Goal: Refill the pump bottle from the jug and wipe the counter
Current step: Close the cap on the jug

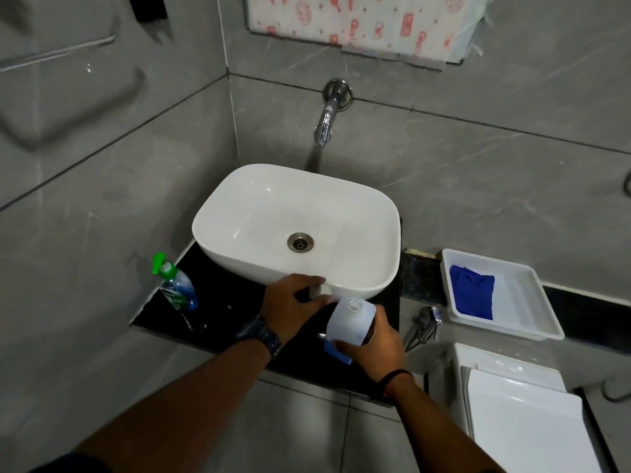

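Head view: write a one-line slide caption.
Right hand grips the white jug over the black counter, left hand beside it; green-topped pump bottle waits left of the basin.

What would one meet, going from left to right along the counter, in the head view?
In order: pump bottle → left hand, pinching a cap → jug → tray, with a blue cloth inside.
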